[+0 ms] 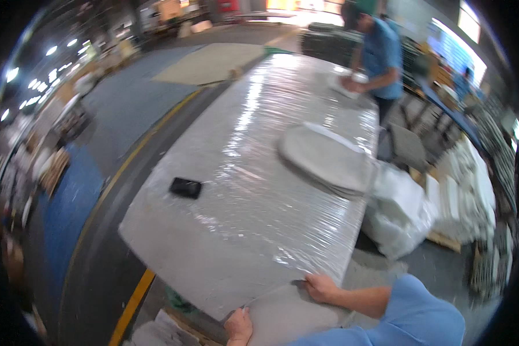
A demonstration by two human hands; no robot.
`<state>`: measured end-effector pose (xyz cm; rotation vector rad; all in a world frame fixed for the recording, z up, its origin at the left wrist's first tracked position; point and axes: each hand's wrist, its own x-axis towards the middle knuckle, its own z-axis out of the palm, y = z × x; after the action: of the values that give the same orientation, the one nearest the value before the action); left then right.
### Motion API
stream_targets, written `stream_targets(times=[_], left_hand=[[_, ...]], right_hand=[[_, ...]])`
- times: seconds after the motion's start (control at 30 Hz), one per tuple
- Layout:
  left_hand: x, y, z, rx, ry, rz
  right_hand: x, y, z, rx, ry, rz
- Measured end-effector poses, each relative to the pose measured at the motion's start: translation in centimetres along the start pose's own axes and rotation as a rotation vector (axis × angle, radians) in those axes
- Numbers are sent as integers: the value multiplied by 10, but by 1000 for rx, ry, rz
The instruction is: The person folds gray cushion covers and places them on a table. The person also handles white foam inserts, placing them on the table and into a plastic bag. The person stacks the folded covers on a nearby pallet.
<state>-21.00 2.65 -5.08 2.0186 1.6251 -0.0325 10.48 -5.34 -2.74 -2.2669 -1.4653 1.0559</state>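
At the near end of a long table wrapped in clear plastic film (259, 196), a pale grey sheet-like piece (282, 317) lies in front of me. My left hand (239, 326) is closed on the left end of its far edge, thumb and fingers pinched together. The right end of that edge is pinched by my right hand (322, 287), close to the table's right side. Between both hands the edge runs as a thin, fairly straight line. A small dark patch shows beside my right fingertips; I cannot make out what it is.
A stack of grey rounded pieces (323, 158) lies at the table's right side, and a black flat object (185, 187) at its left. A co-worker in blue (380, 57) handles something white at the far right corner. Right of the table stand a clear bag (395, 210) and white stacks (467, 190).
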Motion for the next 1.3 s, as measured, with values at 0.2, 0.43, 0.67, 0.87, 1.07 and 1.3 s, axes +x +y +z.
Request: stream_targets(times=[0.2, 0.43, 0.67, 0.87, 1.07, 1.3], left_hand=[[0, 3, -4, -64, 67, 58], [1, 3, -10, -39, -14, 33], [-8, 5, -8, -63, 38, 58], [-6, 3, -4, -124, 114, 98], [-2, -1, 0, -119, 38, 40], [-3, 0, 1, -44, 89, 33]], right_hand=[[12, 6, 9, -17, 13, 0], [12, 6, 10, -20, 125, -57], [2, 3, 7, -49, 165, -65], [4, 3, 7, -84, 108, -44], [6, -2, 5, -93, 47, 0], [14, 2, 14, -73, 23, 17]])
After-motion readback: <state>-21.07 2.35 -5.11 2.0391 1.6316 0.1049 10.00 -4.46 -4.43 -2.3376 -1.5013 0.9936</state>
